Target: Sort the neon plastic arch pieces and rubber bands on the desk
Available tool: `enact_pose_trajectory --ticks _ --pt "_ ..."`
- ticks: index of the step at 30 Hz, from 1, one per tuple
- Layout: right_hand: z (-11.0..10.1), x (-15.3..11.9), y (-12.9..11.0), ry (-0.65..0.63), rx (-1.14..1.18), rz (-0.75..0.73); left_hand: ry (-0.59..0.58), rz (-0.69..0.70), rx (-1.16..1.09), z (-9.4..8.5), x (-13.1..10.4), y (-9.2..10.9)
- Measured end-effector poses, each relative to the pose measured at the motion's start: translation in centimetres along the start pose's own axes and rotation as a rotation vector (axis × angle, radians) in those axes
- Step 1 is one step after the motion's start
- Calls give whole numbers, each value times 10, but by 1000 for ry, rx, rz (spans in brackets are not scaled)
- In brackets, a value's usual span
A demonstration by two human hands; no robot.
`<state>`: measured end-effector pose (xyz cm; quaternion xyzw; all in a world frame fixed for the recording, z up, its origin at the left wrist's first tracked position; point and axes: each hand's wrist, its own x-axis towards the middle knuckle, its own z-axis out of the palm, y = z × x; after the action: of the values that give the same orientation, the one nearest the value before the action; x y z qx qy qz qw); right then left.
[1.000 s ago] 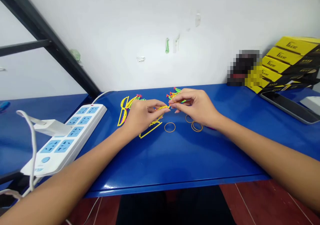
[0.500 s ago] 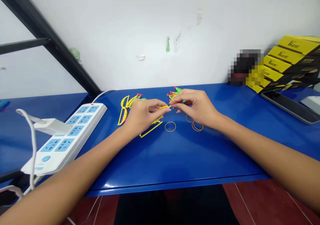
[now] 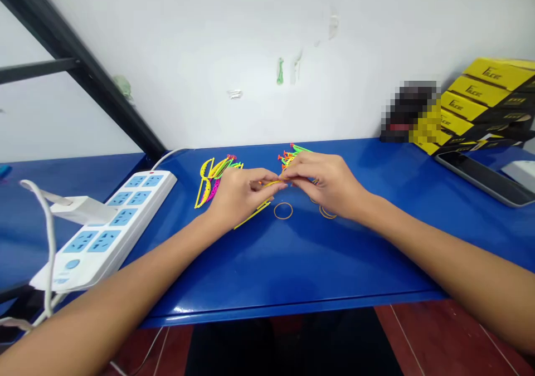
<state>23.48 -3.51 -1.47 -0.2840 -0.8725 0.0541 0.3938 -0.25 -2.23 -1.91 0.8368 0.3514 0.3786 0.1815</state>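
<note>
My left hand point(image 3: 240, 195) is closed, pinching a thin yellow toy bow point(image 3: 273, 183) between thumb and fingers. At the bow's right end, the fingertips of my right hand point(image 3: 328, 184) are pressed together on it; anything else in them is hidden. Beneath my left hand lies another yellow piece point(image 3: 253, 215). A loose rubber band point(image 3: 283, 211) rests in front of the hands, and more rubber bands point(image 3: 328, 213) are partly covered by my right hand. Yellow and pink toy bows point(image 3: 204, 189) lie left of my left hand. Behind my right hand are toy arrows point(image 3: 288, 157) with red-orange tips.
A white power strip point(image 3: 129, 214) with a plugged-in adapter point(image 3: 83, 210) lies along the left of the blue table point(image 3: 284, 270). Stacked yellow-and-black boxes point(image 3: 480, 94) and a phone point(image 3: 485, 178) are at the right. A dark metal frame point(image 3: 96, 86) slants down at the left.
Both hands stay together at the bow's end. My right hand has turned slightly, its fingertips now covering more of the bow's tip. The view has shifted a little.
</note>
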Motion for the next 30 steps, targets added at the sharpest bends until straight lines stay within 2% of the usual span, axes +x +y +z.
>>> enact_pose_trajectory --ticks 5,11,17,24,30 --pt "5 0 -3 10 20 16 -17 -41 -23 0 1 -1" --pt "4 3 -5 105 74 171 6 -49 -90 -3 2 4" --pt "6 4 -6 108 152 271 5 -18 -76 0 0 3" --pt "5 5 -10 93 432 481 17 -22 -103 -2 2 6" --pt "6 5 -6 141 532 554 38 26 -25 -2 2 3"
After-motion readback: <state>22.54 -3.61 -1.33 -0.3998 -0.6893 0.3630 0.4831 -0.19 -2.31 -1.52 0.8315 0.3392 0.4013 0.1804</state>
